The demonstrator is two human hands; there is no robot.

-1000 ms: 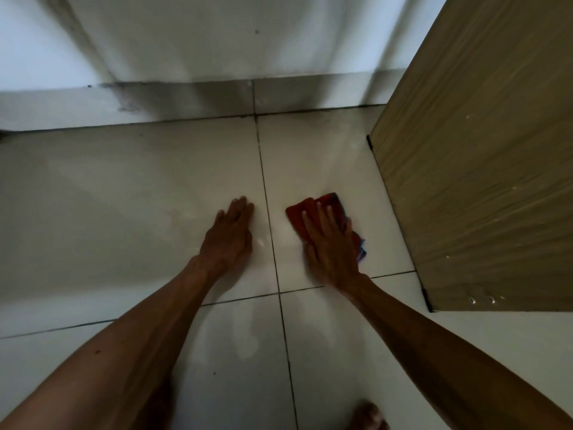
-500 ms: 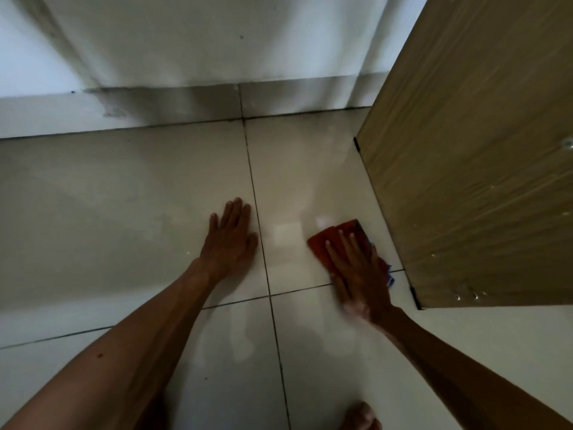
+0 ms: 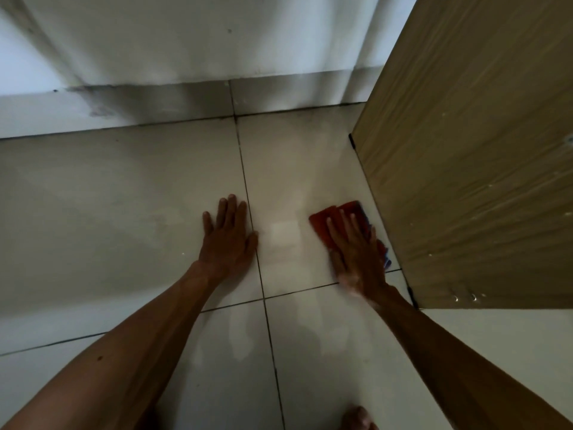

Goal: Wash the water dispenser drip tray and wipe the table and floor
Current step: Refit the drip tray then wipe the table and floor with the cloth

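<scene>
The right hand (image 3: 356, 252) is lying flat on a red cloth (image 3: 324, 223), its fingers straight and slightly spread, pressing the cloth onto the tiled floor (image 3: 124, 212) rather than grasping it. The heel of this hand is blurring, so its edge there is hard to make out. The cloth is sitting on the floor just beside the foot of the wooden panel (image 3: 480, 166), on the panel's left, and a bit of blue fabric is showing at the cloth's edge nearest the panel. Whether the cloth is touching the panel cannot be told. The left hand (image 3: 228, 240) is resting palm down on the floor further left of the panel, well apart from the cloth, fingers straight and close together, holding nothing. A dark grout line (image 3: 245, 181) is running between the two hands, with the left hand's thumb lying on it. A paler, streaky patch (image 3: 283, 235) is showing on the tile between that line and the cloth. Small bright specks are dotting the lower part of the panel. Beyond the panel's far corner, a pale baseboard (image 3: 155, 103) is meeting the floor below a white wall (image 3: 186, 41). Near the bottom edge, left of the panel's near corner, part of a bare foot (image 3: 359, 418) is showing.
</scene>
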